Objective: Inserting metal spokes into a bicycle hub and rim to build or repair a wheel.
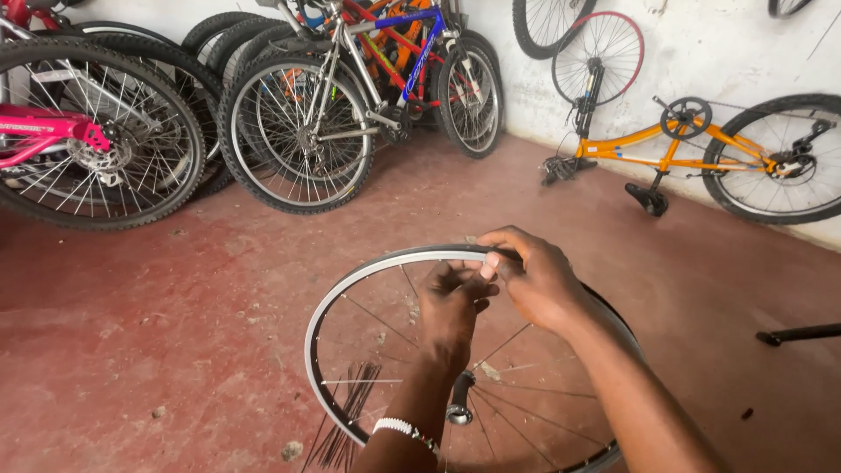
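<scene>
A bicycle wheel rim (326, 307) stands roughly upright on the red floor (175, 315), low in the middle of the view. It is a bare silver-and-black hoop with no tyre, only partly laced: a few thin spokes (378, 321) run from the rim toward the dark hub (460, 401) near its centre, with wide gaps between them. At the lower left of the rim a bundle of loose dark spokes (343, 429) fans down to the floor.

The left hand (448, 308), with a white beaded band at the wrist, reaches up inside the hoop; its fingers are curled just under the top of the rim, pinched around something too small to make out, perhaps a spoke end. Just to its right, the right hand (534, 276) comes over the top of the rim, its fingers clenched on the rim's upper edge and touching those of the left hand.

Behind, on the left, a pink bicycle (53, 131) and a row of parked bicycles (350, 79) lean by the wall. To the right, an orange bicycle (701, 149) stands upside down on the floor against the white wall (718, 52).
</scene>
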